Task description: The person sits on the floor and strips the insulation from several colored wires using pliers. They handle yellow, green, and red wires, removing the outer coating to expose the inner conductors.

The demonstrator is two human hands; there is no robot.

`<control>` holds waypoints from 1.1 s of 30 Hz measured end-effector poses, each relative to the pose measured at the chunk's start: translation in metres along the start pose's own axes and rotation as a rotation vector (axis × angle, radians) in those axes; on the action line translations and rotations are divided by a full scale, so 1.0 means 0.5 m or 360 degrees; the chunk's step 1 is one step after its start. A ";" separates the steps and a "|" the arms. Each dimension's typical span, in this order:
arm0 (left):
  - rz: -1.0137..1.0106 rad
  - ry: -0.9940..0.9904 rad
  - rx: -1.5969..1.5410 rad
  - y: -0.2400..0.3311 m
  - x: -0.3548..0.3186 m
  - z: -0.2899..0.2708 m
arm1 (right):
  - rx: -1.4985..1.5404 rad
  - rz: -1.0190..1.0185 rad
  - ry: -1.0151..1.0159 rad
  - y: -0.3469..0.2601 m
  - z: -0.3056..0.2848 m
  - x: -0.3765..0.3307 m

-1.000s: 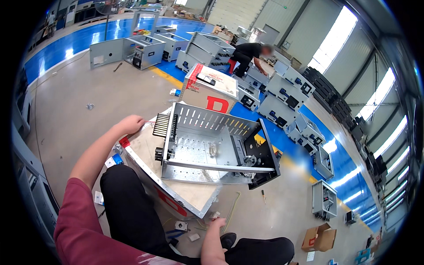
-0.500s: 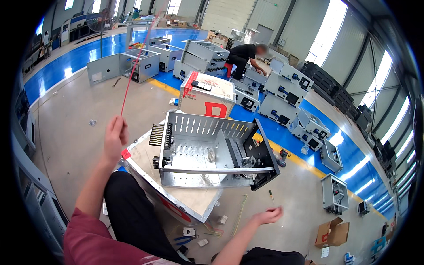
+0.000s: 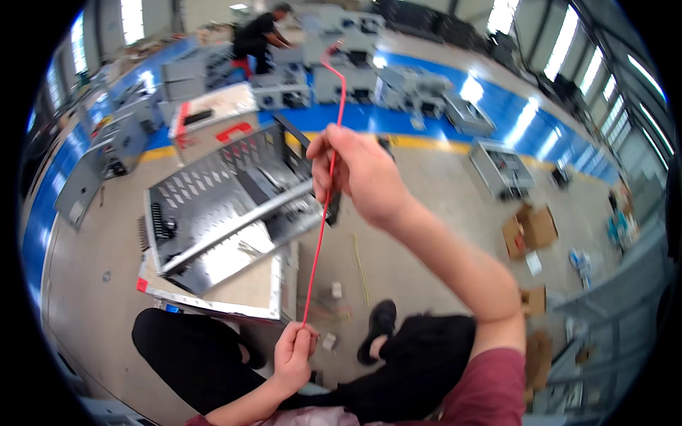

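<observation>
A thin red wire (image 3: pixel 317 266) runs taut between my two hands. Low in the view, my left hand (image 3: pixel 291 357) is closed around its lower part. Higher up and farther out, my right hand (image 3: pixel 362 172) pinches the same wire, and the free end sticks up past the fingers with a bend near its tip. Behind and left of my right hand lies an open metal cabinet (image 3: pixel 206 186) with slotted wall and black fittings; the hand covers part of its right end. It rests on a wooden-topped crate (image 3: pixel 259 280) with metal edges.
A white box (image 3: pixel 220 131) with red markings stands behind the cabinet. Open cardboard boxes (image 3: pixel 529 231) and a grey metal enclosure (image 3: pixel 501 169) are on the floor to the right. A person (image 3: pixel 259 39) works among stacked enclosures at the back. A yellow-green wire (image 3: pixel 361 266) lies on the floor.
My view has swung right. My left hand has come down low with the wire, and my right hand has risen from the lower right and taken hold of it.
</observation>
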State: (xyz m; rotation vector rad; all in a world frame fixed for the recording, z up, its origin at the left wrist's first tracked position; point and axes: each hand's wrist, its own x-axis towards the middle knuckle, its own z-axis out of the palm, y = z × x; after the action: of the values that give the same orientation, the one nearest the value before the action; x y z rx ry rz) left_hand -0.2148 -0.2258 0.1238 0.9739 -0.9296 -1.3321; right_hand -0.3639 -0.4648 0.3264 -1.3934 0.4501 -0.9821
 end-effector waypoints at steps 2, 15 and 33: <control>0.0010 -0.0107 0.0313 -0.112 0.011 0.009 | -0.0299 0.0104 0.0170 0.031 -0.098 -0.054; -0.0684 -0.0928 0.1470 -0.646 0.090 -0.054 | -0.0411 0.0725 0.0938 0.813 -0.486 -0.427; -0.1312 -0.0880 0.1400 -0.833 0.264 -0.033 | -0.1408 0.1289 0.0916 1.099 -0.510 -0.451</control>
State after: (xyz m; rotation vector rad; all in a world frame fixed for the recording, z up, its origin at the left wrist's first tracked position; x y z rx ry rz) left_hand -0.3345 -0.3572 -0.2758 1.8368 -1.7220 -1.9800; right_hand -0.5180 -0.5044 -0.3001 -1.4240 1.8834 -0.4677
